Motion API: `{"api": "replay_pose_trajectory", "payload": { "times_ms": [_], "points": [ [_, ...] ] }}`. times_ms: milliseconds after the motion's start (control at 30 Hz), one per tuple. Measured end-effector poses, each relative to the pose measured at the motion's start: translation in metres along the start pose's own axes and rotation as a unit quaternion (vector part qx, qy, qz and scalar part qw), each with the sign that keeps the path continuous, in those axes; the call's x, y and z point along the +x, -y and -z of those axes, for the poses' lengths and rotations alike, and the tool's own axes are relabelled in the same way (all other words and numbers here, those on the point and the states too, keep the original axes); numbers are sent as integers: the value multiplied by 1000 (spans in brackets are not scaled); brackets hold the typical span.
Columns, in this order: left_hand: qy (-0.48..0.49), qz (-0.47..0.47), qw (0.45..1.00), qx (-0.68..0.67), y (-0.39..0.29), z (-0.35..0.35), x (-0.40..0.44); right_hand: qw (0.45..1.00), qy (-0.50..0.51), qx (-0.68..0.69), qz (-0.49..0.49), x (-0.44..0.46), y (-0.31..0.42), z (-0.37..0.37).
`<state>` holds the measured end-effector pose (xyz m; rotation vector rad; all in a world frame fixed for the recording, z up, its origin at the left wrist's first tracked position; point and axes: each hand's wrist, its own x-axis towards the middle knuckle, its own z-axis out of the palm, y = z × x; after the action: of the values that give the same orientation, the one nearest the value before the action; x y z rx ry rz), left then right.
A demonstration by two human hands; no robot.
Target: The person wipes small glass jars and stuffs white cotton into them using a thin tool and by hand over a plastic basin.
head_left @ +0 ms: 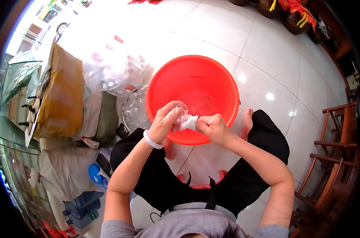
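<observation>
Over the near side of a large red basin (156, 91), both hands meet around a small clear, shiny vessel (183, 115), either glass or plastic. My left hand (165, 120), with a white band at the wrist, is closed around its body. A white piece (190, 123), like paper or cloth, covers the end toward the right. The fingers of my right hand (213, 127) are closed on that white piece. Below, the basin's inside looks wet, with faint clear shapes at its bottom. Left of the basin, a round metal-rimmed container (134, 109) holds several clear vessels.
Clear plastic bags (112, 71) and a taped brown carton (62, 93) stand at the left. Blue water bottles (82, 210) and a phone (103, 162) are lower left. Wooden chairs (327, 170) line the right. Dark jars with red cloth (297, 20) stand upper right.
</observation>
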<state>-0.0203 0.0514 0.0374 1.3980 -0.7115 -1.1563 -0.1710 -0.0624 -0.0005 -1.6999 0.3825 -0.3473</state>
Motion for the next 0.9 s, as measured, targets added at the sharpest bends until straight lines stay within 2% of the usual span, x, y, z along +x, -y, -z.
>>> {"api": "replay_pose_trajectory", "payload": {
  "times_ms": [33, 67, 100, 133, 200, 233, 333, 433, 500, 567, 600, 667, 700, 833, 900],
  "points": [
    [-6, 3, 1000, -18, -2, 1, -2, 1000, 5, 0, 1, 1, 1, -2],
    [-11, 3, 1000, -20, -5, 2, -3, 998, 4, -36, 42, 1, 2, -3],
    [-18, 34, 999, -25, -8, 3, -5, 994, 2, -72, 84, 2, 3, -4],
    [-23, 65, 997, -31, -10, 4, -5, 994, 5, -73, 84, 3, 2, -4],
    [-30, 97, 994, -36, -10, 7, -6, 961, 4, -199, 194, 7, 1, -3],
    [-34, 130, 990, -39, -10, 9, -6, 960, 7, -200, 194, 7, -2, -3],
    [-25, 154, 987, -36, -2, 15, -6, 936, 18, -270, 224, 9, -8, -6],
    [-37, 154, 987, -38, 1, 16, -8, 940, 21, -273, 204, 10, -8, -9],
    [-45, 139, 988, -41, 3, 16, -9, 968, 18, -198, 155, 13, -9, -13],
    [-85, 34, 996, -24, 5, 13, -9, 982, 17, -148, 119, 16, -3, -17],
    [-85, 34, 996, -24, 5, 12, -9, 992, 17, -97, 84, 18, -1, -18],
    [-140, -50, 988, -32, 4, 11, -7, 996, 20, -68, 54, 20, 1, -20],
    [-141, -50, 988, -32, 4, 11, -7, 999, 24, -37, 23, 21, 1, -22],
    [-92, -78, 992, -33, 2, 15, -7, 998, 6, 62, 1, 22, -1, -25],
    [-69, -75, 994, -31, 2, 19, -8, 992, 18, 110, -66, 22, 1, -22]
  ]
}}
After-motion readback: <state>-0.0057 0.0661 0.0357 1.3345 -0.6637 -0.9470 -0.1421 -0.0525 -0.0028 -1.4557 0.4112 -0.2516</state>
